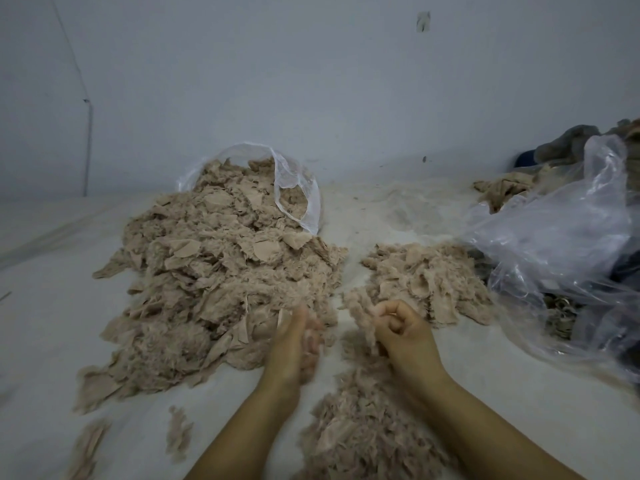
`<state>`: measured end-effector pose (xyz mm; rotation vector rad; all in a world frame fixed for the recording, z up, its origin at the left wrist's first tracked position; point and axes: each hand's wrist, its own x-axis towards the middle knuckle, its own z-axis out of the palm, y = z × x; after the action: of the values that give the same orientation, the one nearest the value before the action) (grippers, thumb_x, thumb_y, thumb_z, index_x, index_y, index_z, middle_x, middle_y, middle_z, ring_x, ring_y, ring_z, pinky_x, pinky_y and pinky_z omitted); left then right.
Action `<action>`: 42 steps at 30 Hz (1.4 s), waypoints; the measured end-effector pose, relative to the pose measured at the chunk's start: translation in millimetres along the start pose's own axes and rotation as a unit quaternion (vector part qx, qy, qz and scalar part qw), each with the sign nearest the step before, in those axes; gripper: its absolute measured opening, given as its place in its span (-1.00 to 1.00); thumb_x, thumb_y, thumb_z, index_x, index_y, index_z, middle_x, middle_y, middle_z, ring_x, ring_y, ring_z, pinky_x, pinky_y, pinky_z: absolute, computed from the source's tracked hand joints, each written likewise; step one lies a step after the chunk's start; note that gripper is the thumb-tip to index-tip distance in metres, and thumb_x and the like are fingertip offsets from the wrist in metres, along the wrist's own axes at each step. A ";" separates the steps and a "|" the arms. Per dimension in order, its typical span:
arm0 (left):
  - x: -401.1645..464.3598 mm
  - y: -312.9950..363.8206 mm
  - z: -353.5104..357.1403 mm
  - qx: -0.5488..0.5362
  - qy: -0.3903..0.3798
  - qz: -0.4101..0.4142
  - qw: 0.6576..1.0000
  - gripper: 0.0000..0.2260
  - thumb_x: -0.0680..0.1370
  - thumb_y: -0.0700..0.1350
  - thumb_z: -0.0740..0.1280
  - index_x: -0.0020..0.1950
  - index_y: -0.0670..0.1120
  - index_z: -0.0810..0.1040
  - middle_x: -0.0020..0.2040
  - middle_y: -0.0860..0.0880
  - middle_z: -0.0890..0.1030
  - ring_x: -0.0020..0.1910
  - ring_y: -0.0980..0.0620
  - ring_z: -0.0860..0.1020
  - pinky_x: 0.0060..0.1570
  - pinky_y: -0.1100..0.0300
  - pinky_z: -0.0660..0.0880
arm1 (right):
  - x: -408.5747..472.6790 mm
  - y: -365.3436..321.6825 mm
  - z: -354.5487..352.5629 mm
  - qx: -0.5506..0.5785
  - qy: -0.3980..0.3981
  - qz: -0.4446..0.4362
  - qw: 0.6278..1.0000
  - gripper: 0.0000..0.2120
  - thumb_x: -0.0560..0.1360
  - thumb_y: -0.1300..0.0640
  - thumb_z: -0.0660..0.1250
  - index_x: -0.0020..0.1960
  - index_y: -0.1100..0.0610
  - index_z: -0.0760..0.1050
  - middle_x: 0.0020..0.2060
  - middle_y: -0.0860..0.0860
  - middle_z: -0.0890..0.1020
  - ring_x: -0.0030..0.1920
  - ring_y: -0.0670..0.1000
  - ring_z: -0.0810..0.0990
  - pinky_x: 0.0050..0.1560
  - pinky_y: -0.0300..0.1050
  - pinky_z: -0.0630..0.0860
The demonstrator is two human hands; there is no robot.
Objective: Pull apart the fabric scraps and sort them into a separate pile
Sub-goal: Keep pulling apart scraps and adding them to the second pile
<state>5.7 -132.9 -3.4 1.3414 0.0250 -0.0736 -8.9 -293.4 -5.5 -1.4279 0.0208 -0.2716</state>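
A big heap of beige furry fabric scraps (214, 271) spills from a clear plastic bag (294, 188) across the white surface. To its right lies a smaller pile of scraps (426, 275). A third loose pile (367, 431) sits close to me, between my forearms. My left hand (294, 344) is blurred at the near edge of the big heap, and its fingers touch a fuzzy scrap. My right hand (401, 327) has its fingers curled around a fluffy beige scrap (360, 320) that hangs to its left.
A large crumpled clear plastic bag (568, 258) with dark contents lies at the right. Behind it are grey and beige cloths (561, 147). A few stray scraps (176, 434) lie at the lower left. A pale wall (311, 81) closes off the far side.
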 end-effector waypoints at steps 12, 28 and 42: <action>-9.0 -5.8 12.2 0.065 -0.133 -0.015 0.989 -0.81 0.63 -0.22 0.12 -0.14 -0.11 0.46 -0.55 0.07 0.29 -0.63 0.19 0.16 -0.64 0.37 0.06 | -5.8 9.6 10.1 -0.008 -0.054 0.028 0.998 -0.86 0.52 0.17 0.36 -0.21 0.15 0.49 -0.52 -0.01 0.44 -0.51 -0.08 0.36 -0.49 -0.23 0.31; -3.7 -6.8 14.9 0.031 -0.026 0.044 0.998 -0.93 0.55 -0.25 0.29 -0.12 -0.13 0.52 -0.52 -0.01 0.39 -0.56 0.15 0.32 -0.56 0.34 0.30 | -6.4 12.2 14.0 -0.080 0.023 -0.075 0.994 -0.83 0.54 0.16 0.32 -0.20 0.10 0.39 -0.51 -0.11 0.35 -0.44 -0.04 0.34 -0.36 -0.07 0.36; -3.6 -9.2 5.8 0.033 -0.065 -0.026 0.997 -0.93 0.51 -0.30 0.33 -0.12 -0.19 0.60 -0.46 -0.01 0.52 -0.59 0.13 0.37 -0.63 0.34 0.30 | 0.4 10.1 7.2 -0.088 0.094 -0.104 0.986 -0.85 0.53 0.16 0.33 -0.19 0.07 0.41 -0.41 -0.06 0.45 -0.39 -0.07 0.44 -0.34 -0.11 0.45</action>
<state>1.4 -140.5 -10.7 1.4002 -0.0530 -0.2080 -5.5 -285.3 -14.2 -1.5777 0.0513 -0.5891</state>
